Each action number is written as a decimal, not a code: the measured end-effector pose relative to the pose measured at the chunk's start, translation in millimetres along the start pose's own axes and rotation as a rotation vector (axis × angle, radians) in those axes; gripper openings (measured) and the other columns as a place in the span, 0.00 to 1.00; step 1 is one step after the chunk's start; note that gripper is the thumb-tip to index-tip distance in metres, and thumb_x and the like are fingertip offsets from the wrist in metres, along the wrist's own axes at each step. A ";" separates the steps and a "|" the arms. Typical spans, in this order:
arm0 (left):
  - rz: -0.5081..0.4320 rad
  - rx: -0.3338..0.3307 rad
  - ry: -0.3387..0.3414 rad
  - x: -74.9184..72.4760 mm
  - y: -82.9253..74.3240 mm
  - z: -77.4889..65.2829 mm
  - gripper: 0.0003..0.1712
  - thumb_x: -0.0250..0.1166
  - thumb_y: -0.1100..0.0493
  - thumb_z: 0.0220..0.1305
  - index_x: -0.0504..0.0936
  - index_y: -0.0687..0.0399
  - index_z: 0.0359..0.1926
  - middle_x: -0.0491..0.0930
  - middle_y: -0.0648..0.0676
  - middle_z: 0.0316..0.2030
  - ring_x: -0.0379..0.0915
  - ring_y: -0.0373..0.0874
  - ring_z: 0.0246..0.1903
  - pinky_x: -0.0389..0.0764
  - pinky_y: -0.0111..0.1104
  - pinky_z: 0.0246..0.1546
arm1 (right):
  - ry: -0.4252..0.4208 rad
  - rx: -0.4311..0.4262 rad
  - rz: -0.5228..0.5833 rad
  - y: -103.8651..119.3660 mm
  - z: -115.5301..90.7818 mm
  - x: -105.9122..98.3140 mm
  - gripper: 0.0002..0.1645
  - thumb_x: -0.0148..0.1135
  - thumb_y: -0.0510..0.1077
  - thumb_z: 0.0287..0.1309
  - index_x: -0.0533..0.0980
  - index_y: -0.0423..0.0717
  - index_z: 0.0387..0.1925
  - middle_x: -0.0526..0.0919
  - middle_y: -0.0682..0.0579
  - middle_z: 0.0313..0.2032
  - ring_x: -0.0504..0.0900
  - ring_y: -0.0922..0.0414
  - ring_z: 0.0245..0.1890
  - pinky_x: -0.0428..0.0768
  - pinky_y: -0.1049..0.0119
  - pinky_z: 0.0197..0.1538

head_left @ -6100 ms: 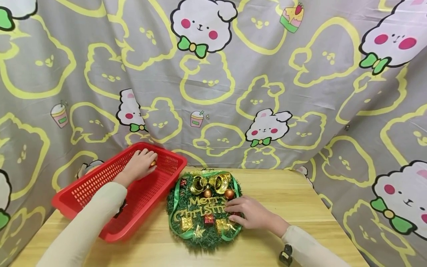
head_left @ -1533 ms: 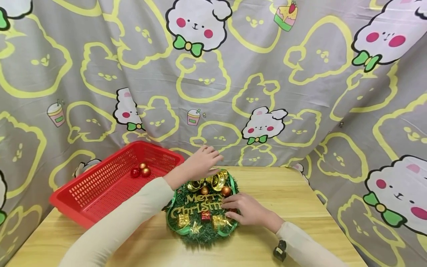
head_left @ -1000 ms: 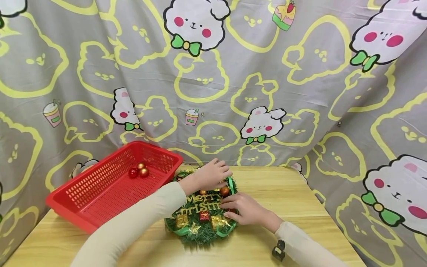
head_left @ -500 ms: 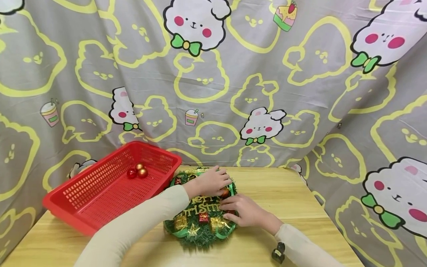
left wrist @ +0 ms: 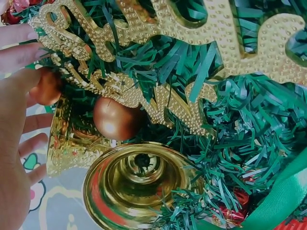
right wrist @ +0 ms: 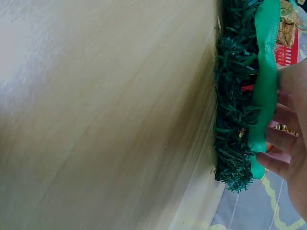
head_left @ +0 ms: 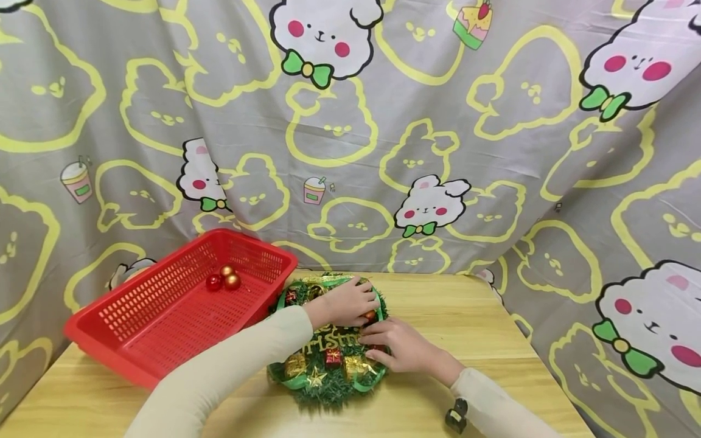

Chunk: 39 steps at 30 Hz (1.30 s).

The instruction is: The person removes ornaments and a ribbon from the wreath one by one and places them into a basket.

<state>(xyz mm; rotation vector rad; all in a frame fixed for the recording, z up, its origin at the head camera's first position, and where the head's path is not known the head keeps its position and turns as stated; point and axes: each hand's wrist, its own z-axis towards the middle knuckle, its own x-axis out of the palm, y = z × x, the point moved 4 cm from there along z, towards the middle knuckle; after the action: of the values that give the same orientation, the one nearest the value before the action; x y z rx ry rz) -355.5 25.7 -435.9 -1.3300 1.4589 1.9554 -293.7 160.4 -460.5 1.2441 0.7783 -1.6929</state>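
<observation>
A green tinsel wreath (head_left: 335,395) is laid flat on the tabletop (head_left: 471,353). A copper ball (left wrist: 46,86) at the wreath's upper right is pinched between thumb and forefinger of the left hand (head_left: 350,302), the other fingers being spread. The right hand (head_left: 404,345) is rested on the wreath's right edge, its fingers loosely extended by a green ribbon (right wrist: 265,91). In the head view, the gold bells (left wrist: 139,172) on the wreath's upper part and some of the gold lettering (head_left: 331,344) at its middle are blocked by the left hand. A red gift box (head_left: 333,357) and a gold star (head_left: 316,378) are set below the lettering. Just left of the wreath, a red basket (head_left: 159,292), partly covered by a sleeve (head_left: 241,359), is occupied by a red ball (head_left: 214,282) and two gold balls (head_left: 232,281). Behind the wreath, a patterned curtain (head_left: 350,182) is hung.
</observation>
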 end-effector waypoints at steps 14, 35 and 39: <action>0.028 -0.013 0.003 -0.8 -2.3 -0.9 0.20 0.55 0.36 0.74 0.79 0.38 0.56 0.82 0.41 0.56 0.71 0.42 0.62 0.72 0.44 0.65 | 0.007 0.010 -0.007 0.2 -0.3 1.0 0.17 0.63 0.52 0.69 0.85 0.52 0.53 0.87 0.55 0.53 0.84 0.59 0.55 0.81 0.58 0.53; -0.008 -0.052 -0.042 -9.8 13.8 -11.3 0.20 0.60 0.41 0.72 0.78 0.44 0.58 0.81 0.45 0.57 0.72 0.44 0.61 0.72 0.46 0.67 | -0.007 0.003 -0.013 0.8 -0.3 -1.2 0.17 0.63 0.53 0.69 0.85 0.53 0.53 0.87 0.54 0.53 0.85 0.58 0.54 0.81 0.57 0.56; -0.008 -0.062 -0.076 -12.1 18.3 -15.0 0.19 0.60 0.42 0.73 0.78 0.44 0.56 0.81 0.46 0.56 0.72 0.44 0.61 0.73 0.45 0.66 | 0.004 0.014 -0.018 1.0 0.0 -1.0 0.17 0.62 0.54 0.69 0.85 0.53 0.53 0.87 0.55 0.54 0.84 0.58 0.54 0.80 0.56 0.58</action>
<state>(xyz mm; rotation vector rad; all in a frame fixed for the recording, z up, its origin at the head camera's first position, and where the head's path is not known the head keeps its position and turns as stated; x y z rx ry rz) -356.1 7.9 -416.1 -1.2700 1.3667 2.0384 -292.6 160.2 -459.5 1.2533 0.7836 -1.7140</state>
